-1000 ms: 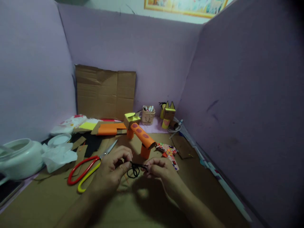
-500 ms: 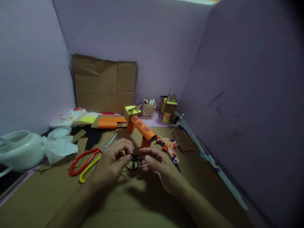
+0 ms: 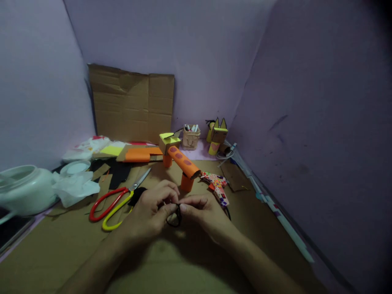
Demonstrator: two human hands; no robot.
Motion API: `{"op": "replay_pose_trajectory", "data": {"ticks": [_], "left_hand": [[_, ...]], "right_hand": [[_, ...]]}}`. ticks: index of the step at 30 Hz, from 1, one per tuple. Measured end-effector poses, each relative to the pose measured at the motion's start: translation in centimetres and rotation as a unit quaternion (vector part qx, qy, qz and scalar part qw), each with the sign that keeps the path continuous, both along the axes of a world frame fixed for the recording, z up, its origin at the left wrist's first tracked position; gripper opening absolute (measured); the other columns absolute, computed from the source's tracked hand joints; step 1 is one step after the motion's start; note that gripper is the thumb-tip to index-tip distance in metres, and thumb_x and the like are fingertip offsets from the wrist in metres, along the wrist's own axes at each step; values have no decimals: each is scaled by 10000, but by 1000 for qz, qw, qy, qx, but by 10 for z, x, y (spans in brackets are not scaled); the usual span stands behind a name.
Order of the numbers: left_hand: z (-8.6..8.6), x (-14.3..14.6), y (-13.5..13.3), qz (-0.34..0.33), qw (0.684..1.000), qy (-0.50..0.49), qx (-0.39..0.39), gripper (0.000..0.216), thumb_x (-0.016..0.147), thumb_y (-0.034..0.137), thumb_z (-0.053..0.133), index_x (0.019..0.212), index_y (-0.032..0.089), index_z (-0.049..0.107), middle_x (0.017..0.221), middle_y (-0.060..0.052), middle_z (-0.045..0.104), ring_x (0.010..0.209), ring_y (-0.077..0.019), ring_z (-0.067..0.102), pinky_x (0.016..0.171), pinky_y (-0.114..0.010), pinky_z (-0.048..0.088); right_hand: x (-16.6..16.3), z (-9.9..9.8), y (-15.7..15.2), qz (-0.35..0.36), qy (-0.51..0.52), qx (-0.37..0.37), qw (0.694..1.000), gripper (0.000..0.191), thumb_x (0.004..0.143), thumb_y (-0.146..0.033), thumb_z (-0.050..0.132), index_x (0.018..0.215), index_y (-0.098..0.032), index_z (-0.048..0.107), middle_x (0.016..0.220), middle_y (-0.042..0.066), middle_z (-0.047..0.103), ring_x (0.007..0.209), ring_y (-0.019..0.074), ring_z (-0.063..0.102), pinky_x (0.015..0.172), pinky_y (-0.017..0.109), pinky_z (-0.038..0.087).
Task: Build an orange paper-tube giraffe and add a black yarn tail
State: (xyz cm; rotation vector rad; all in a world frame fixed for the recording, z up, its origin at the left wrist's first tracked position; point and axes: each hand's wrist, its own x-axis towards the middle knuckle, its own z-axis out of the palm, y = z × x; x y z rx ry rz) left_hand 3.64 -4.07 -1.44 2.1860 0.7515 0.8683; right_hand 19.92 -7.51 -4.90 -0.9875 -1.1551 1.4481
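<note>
Looped black yarn (image 3: 174, 221) hangs between my two hands, low in the middle of the view. My left hand (image 3: 159, 206) pinches it between thumb and fingers, and my right hand (image 3: 199, 210) pinches it from the other side, the fingertips almost meeting. Just beyond stands a toy animal (image 3: 183, 162) with an orange spotted tube body, orange tube legs and a box head topped in yellow. Scissors (image 3: 118, 206) with one red and one yellow handle lie left of my left hand. Black material (image 3: 136, 196) shows beside the blades.
A flower-patterned glue gun (image 3: 218, 188) lies right of the toy animal. At left stand a white pot (image 3: 27, 192) and crumpled white plastic (image 3: 76, 190). Behind are orange paper (image 3: 137, 154), a marker basket (image 3: 190, 139), another cardboard animal (image 3: 219, 136) and a leaning cardboard sheet (image 3: 131, 106).
My hands have come together, and my right fingers have closed on the yarn. The bundle of loops has become a smaller hanging loop. The camera view has shifted slightly.
</note>
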Motion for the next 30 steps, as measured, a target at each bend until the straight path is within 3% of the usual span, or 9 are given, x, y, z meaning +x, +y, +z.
{"op": "replay_pose_trajectory", "data": {"ticks": [16, 19, 22, 26, 30], "left_hand": [[-2, 4, -4, 16, 999, -16, -30, 127, 753, 73, 478, 691, 162, 545, 815, -3, 550, 750, -116, 535, 680, -228, 402], [-4, 9, -5, 54, 993, -17, -106, 86, 781, 163, 502, 772, 162, 587, 726, 5, 568, 686, -119, 530, 632, -234, 409], [-8, 13, -4, 70, 964, -56, -249, 168, 779, 264, 539, 901, 154, 574, 702, 11, 559, 552, -87, 490, 496, -203, 391], [-16, 14, 0, 19, 905, -112, -410, 314, 728, 293, 592, 998, 145, 528, 731, 10, 548, 419, -36, 401, 342, -150, 292], [-20, 12, 1, -20, 882, -112, -457, 338, 707, 301, 626, 990, 131, 549, 644, 8, 563, 406, -34, 394, 345, -134, 284]], "right_hand": [[1, 0, 0, -35, -50, 23, 998, 208, 607, -367, 755, 679, -174, 734, 641, 16, 656, 591, 121, 542, 578, 241, 417], [2, -1, 1, -60, -33, 7, 998, 199, 608, -358, 755, 666, -173, 713, 610, 4, 643, 556, 114, 536, 574, 247, 418], [3, 1, 1, -71, -11, 0, 997, 204, 604, -361, 759, 656, -171, 705, 564, -4, 619, 535, 115, 528, 560, 248, 410], [3, 7, 3, -109, -4, -3, 994, 211, 552, -349, 789, 629, -171, 707, 540, -15, 610, 521, 100, 499, 551, 232, 388], [4, 8, 4, -145, -40, 1, 989, 212, 539, -351, 789, 617, -172, 706, 549, -12, 614, 536, 104, 492, 558, 241, 372]]}}
